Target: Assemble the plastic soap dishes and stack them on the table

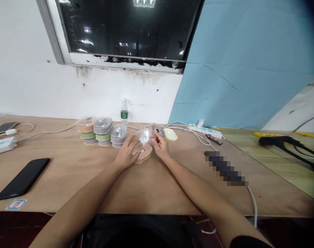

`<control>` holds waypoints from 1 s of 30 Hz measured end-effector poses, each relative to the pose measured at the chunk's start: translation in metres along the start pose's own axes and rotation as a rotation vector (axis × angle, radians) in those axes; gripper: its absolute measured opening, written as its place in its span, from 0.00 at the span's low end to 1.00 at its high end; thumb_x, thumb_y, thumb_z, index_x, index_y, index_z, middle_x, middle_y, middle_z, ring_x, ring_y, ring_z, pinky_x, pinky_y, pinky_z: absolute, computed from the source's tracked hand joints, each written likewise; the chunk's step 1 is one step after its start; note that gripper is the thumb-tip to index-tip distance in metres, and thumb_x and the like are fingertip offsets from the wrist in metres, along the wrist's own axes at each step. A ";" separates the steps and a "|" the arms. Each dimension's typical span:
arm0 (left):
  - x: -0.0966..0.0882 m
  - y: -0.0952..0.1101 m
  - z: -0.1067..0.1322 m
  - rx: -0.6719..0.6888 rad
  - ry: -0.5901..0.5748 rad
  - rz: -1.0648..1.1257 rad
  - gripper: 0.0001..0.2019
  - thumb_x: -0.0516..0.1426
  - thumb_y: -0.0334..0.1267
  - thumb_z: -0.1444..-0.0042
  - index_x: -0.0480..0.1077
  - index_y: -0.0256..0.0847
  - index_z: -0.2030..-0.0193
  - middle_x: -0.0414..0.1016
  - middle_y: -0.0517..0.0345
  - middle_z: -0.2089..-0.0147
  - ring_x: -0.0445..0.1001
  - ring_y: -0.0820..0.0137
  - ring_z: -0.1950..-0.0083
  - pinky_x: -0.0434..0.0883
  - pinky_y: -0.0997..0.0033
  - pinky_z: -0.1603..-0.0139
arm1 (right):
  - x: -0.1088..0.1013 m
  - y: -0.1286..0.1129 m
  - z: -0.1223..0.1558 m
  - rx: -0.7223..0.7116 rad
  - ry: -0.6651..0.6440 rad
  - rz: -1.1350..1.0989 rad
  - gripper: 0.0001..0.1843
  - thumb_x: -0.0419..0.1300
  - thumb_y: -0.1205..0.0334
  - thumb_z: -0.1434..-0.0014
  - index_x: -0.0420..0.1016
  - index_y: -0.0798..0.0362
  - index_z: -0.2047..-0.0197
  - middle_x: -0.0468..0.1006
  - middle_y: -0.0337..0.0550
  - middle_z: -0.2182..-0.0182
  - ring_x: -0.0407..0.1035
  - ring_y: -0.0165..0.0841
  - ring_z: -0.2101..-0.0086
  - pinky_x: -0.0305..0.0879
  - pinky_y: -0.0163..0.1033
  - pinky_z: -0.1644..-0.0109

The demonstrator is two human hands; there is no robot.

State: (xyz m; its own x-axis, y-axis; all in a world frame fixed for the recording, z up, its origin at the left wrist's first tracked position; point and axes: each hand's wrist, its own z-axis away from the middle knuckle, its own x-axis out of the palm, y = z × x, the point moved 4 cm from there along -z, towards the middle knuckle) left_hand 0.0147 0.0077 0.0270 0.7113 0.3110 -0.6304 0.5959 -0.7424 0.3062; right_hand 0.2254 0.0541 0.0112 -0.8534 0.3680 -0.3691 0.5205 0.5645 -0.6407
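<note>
A small peach-coloured container [144, 154] sits on the wooden table in front of me. Above it a clear lid [144, 137] with a round centre piece is held tilted between both hands. My left hand [126, 154] grips the lid's left edge and rests against the container, fingers curled. My right hand [160, 145] pinches the lid's right edge. Just left stand stacks of similar lidded containers [102, 131] in peach, green and grey. A grey container [158, 129] and a pale yellow one [170, 134] lie behind my right hand.
A black phone [24, 178] lies at the left front. A white power strip [2, 145] and another phone [3, 127] sit far left. A water bottle [124, 112] stands by the wall. A second power strip [205, 131] with cables lies right, and a black tool [288, 144] far right.
</note>
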 end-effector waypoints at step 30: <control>0.025 -0.015 0.010 -0.158 -0.459 -0.025 0.37 0.58 0.61 0.49 0.61 0.45 0.36 0.57 0.40 0.35 0.68 0.49 0.41 0.66 0.50 0.42 | 0.047 0.069 -0.044 -0.088 -0.303 0.486 0.26 0.52 0.69 0.41 0.67 0.64 0.40 0.67 0.59 0.43 0.60 0.40 0.43 0.54 0.44 0.36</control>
